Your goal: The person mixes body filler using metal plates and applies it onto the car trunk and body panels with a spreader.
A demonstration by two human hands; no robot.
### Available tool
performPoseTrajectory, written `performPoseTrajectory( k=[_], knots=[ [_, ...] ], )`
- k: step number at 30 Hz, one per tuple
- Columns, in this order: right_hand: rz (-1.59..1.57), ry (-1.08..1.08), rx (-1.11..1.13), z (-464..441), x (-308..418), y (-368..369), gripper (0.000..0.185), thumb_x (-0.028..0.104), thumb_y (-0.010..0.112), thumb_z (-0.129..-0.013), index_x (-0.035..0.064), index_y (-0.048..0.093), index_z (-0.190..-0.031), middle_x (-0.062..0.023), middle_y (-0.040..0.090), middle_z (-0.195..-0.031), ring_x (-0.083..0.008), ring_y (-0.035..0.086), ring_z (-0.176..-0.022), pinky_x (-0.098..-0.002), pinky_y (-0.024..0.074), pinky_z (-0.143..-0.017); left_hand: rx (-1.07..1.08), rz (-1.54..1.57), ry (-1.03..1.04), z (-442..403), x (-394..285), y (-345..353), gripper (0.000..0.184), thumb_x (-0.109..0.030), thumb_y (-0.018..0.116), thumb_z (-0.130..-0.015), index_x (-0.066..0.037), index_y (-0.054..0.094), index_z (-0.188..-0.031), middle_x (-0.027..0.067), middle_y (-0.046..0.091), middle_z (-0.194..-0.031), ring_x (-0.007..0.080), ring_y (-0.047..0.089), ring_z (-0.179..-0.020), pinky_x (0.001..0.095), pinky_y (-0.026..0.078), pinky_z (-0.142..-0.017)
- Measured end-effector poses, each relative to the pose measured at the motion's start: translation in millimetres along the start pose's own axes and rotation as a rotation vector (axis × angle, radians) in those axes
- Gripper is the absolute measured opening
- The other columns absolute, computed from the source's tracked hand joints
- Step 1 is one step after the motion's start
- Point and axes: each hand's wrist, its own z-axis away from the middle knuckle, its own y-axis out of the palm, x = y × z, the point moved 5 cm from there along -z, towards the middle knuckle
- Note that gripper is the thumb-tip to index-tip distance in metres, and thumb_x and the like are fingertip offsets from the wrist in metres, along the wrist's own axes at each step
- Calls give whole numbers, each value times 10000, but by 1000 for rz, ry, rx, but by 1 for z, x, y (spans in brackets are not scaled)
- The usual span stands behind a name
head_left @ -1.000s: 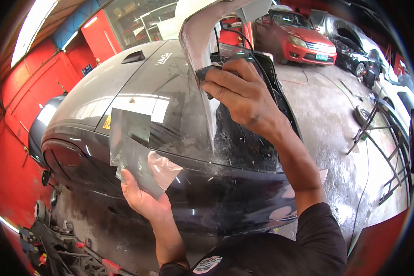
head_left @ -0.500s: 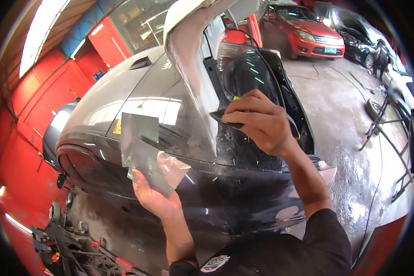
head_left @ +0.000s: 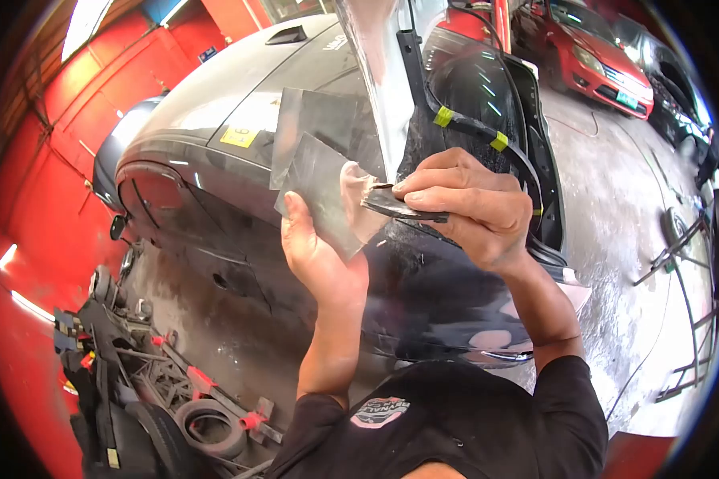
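Note:
My left hand [head_left: 319, 259] holds a thin grey plate [head_left: 315, 180] from below, with the thumb on its face. Pinkish paste [head_left: 355, 185] lies along the plate's right side. A second grey sheet shows behind its upper part. In my right hand [head_left: 475, 207] is a flat black spreader [head_left: 399, 209], pinched between thumb and fingers; its left end touches the paste. Behind both hands stands a dark car [head_left: 240, 144]. Its raised white and pinkish panel [head_left: 379, 72] comes down to a point just above the spreader.
At the lower left lie a tyre [head_left: 210, 427], red-and-grey metal parts and black pieces. A red car [head_left: 591, 56] stands at the upper right, with another dark car beside it. A black metal stand [head_left: 691, 319] is on the right. Red walls [head_left: 24, 263] rise on the left.
My right hand has come down from the raised panel to the plate, bringing the spreader against the paste. My left hand and the plate have moved up and right in view. The view has shifted.

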Motion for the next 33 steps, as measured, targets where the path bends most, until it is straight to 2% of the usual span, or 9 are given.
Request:
performPoseTrajectory(
  k=[6,12,15,18,21,23,25,29,33],
  knots=[
    [254,-83,76,5,10,6,395,-82,674,-655,-22,754,-1037,-175,772,-1038,-346,710,-919,-395,588,-791,-63,12,-19,11,-3,3,420,-316,459,-1119,22,567,-1344,146,674,-1244,262,674,-1131,430,535,-1009],
    [276,40,130,10,-2,0,303,-67,673,-737,-20,754,-1025,-162,760,-1025,-340,704,-900,-381,582,-799,-66,0,-9,12,1,-7,408,-313,493,-1109,18,581,-1330,143,673,-1262,262,671,-1138,426,530,-1015],
    [314,123,154,19,-17,-8,248,-14,709,-814,-23,752,-1058,-130,757,-1032,-269,701,-897,-362,570,-772,-28,2,11,10,-1,-11,402,-313,505,-1106,15,584,-1324,138,677,-1259,262,672,-1137,427,530,-1011],
    [86,617,-56,21,-22,-27,226,38,742,-883,-37,742,-1096,-94,755,-1049,-181,675,-890,-331,541,-764,6,-40,3,7,-6,-9,407,-320,510,-1105,14,583,-1325,138,683,-1247,262,672,-1138,427,528,-1010],
    [-316,670,-297,27,-50,-31,160,70,761,-913,-10,777,-1051,-47,751,-987,-94,653,-881,-259,507,-776,80,-64,-47,10,-5,-8,415,-324,505,-1109,16,572,-1337,144,681,-1258,262,670,-1149,436,529,-1016],
    [-546,690,-363,21,-56,-19,169,69,768,-915,-3,775,-1067,-28,749,-944,-92,652,-841,-247,496,-759,148,-65,-92,14,0,-12,422,-319,501,-1111,21,561,-1354,146,673,-1277,259,669,-1154,436,531,-1017],
    [-735,707,-377,16,-58,-5,164,75,768,-919,3,771,-1067,-24,751,-929,-91,654,-839,-247,498,-758,84,-17,-150,18,9,-15,432,-312,499,-1112,27,549,-1375,146,666,-1290,255,669,-1158,429,535,-1014],
    [-620,639,-255,13,-57,10,256,61,773,-924,-10,729,-1166,-39,751,-961,-75,635,-815,-223,482,-725,74,15,-198,31,8,-8,454,-309,498,-1113,36,530,-1407,149,655,-1319,253,664,-1175,417,533,-1022],
    [-387,730,-200,7,-40,10,240,19,762,-879,-42,767,-1111,-34,759,-927,-85,664,-847,-237,515,-785,129,15,-169,34,1,-13,491,-315,502,-1111,44,506,-1447,156,639,-1359,258,651,-1208,417,508,-1062]
  ],
)
